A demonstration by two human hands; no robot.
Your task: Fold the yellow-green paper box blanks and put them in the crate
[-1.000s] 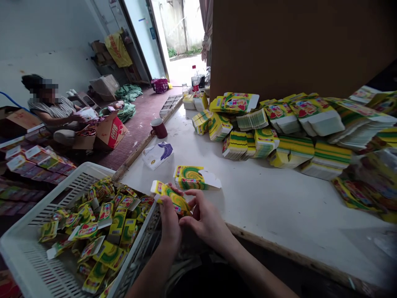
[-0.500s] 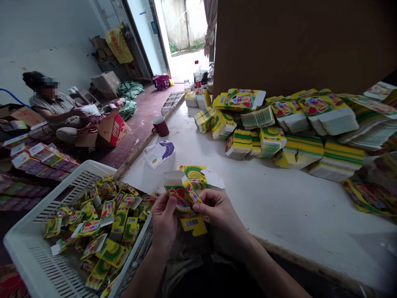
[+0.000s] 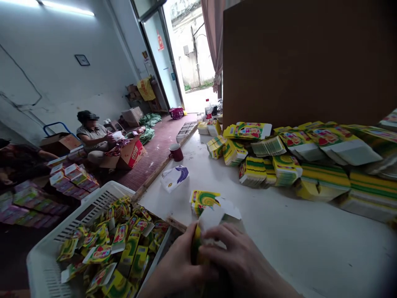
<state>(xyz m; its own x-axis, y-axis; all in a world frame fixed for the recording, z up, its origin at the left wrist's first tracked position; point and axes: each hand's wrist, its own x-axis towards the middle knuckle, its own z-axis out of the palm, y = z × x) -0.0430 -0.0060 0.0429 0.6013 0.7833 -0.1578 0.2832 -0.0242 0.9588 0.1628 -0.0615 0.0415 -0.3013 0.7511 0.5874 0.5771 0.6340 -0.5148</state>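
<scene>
Low in front of me, both hands are on a small yellow printed carton with white flaps (image 3: 211, 218). My left hand (image 3: 181, 267) wraps round its left side, thumb upward. My right hand (image 3: 238, 254) is bent over its near side, its fingers curled at the carton and smeared by motion. Most of the printed sides are hidden behind my fingers. Just beyond, on the white table (image 3: 266, 231), lie more yellow-and-green cartons (image 3: 204, 199). To the left, a white plastic basket (image 3: 40, 252) holds many small yellow cartons (image 3: 132, 248).
Stacks of flat yellow cartons (image 3: 325, 178) line the table's far right before a brown board (image 3: 297, 62). A tissue pack (image 3: 174, 178) and a dark red mug (image 3: 176, 153) stand near the left edge. Two people sit on the left among boxes (image 3: 133, 155).
My view has tilted up and swung left. The carton has turned so its white flaps face up, and my right hand has moved from its side to over it.
</scene>
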